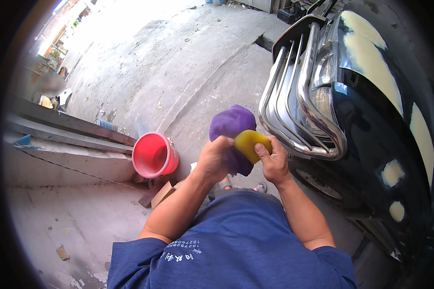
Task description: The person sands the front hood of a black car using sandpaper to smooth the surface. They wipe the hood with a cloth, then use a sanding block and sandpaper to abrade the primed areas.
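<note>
Both grips were full above the grey concrete floor (pixel 178 82): the left hand (pixel 213 156) clutched a fluffy purple cloth (pixel 232 120), the right hand (pixel 276 161) pinched a rounded yellow pad (pixel 249 144) partly hiding it, near a curved chrome guard (pixel 302 91).

Red bucket (pixel 172 163) nr low wall (pixel 58 166), conc. floor (pixel 178 72), dark veh. (pixel 371 132) w/ chrome bars (pixel 304 84)
</note>
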`<state>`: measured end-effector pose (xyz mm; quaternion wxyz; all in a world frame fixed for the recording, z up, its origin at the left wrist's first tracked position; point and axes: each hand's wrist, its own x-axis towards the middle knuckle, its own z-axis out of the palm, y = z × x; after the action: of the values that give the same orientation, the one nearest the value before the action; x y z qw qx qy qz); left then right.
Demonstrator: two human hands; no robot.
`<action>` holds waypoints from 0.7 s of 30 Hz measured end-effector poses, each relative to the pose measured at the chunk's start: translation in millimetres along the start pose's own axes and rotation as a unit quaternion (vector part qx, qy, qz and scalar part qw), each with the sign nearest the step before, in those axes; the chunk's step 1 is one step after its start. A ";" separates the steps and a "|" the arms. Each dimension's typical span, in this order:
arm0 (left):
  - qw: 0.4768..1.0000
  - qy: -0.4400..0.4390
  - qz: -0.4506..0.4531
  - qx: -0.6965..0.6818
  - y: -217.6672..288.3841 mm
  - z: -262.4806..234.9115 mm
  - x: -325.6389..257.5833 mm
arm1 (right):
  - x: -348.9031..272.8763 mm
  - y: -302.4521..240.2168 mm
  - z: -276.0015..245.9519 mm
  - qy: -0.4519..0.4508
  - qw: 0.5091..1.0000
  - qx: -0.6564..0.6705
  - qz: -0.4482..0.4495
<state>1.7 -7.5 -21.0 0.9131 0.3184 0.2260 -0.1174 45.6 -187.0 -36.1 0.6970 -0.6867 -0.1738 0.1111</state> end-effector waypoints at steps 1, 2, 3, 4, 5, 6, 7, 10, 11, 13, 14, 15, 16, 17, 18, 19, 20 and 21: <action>1.000 0.004 -0.006 0.002 -0.5 -2.4 1.1 | -0.3 -0.6 0.0 0.002 1.000 -0.009 -0.004; 1.000 0.009 -0.009 0.001 -0.7 -3.2 1.4 | -0.9 -1.8 0.0 0.005 1.000 -0.019 -0.009; 1.000 0.011 -0.009 -0.002 -0.8 -2.1 1.1 | -1.4 -2.4 0.0 0.007 0.999 -0.028 -0.013; 1.000 0.012 -0.009 -0.005 -0.8 -0.4 0.6 | -1.8 -0.7 0.5 0.015 0.999 -0.036 -0.026; 1.000 0.009 -0.005 -0.011 -0.8 5.8 -1.0 | -2.2 2.1 1.5 0.024 0.998 -0.043 -0.039; 1.000 0.007 -0.001 -0.016 -0.9 9.2 -1.9 | -2.5 3.8 2.3 0.032 0.997 -0.050 -0.052; 1.000 0.008 0.003 -0.012 -1.9 7.9 -1.4 | -2.9 3.9 2.7 0.036 0.997 -0.050 -0.055; 1.000 0.009 0.009 -0.001 -5.0 4.7 -0.1 | -2.6 2.1 3.5 0.045 0.996 -0.052 -0.063; 1.000 0.008 0.007 0.001 -5.3 5.5 -1.2 | -2.0 -0.4 4.0 0.048 0.995 -0.054 -0.065; 1.000 -0.002 -0.002 -0.016 -5.1 4.8 -1.3 | -1.1 -2.7 4.2 0.048 0.996 -0.053 -0.061; 0.999 -0.012 -0.009 -0.035 -3.7 2.0 -0.8 | -0.9 -3.3 3.9 0.046 0.996 -0.049 -0.056; 0.999 -0.015 -0.009 -0.038 -3.2 2.7 -0.8 | -0.7 -3.9 3.5 0.044 0.997 -0.045 -0.050; 0.999 -0.018 -0.008 -0.040 -2.6 3.3 -0.6 | -0.2 -5.2 3.2 0.043 0.997 -0.046 -0.050; 1.000 -0.015 -0.001 -0.027 -2.1 7.6 -1.5 | 0.3 -6.8 2.9 0.042 0.997 -0.048 -0.050; 1.000 -0.018 0.005 -0.021 -2.4 8.0 -1.4 | 0.5 -7.6 2.7 0.040 0.997 -0.050 -0.049; 1.000 -0.021 0.009 -0.015 -2.8 8.5 -1.6 | 0.4 -7.6 2.7 0.040 0.997 -0.049 -0.050; 0.999 -0.030 0.012 -0.017 -5.1 5.1 -0.6 | 0.3 -7.4 2.8 0.040 0.997 -0.048 -0.051; 0.999 -0.039 0.015 -0.019 -7.2 1.9 0.4 | 0.2 -7.0 2.9 0.039 0.997 -0.047 -0.052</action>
<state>0.1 -14.3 -23.6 0.9286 0.2998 0.1876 -0.1123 44.1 -184.5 -29.1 0.6753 -0.7124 -0.1872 0.0392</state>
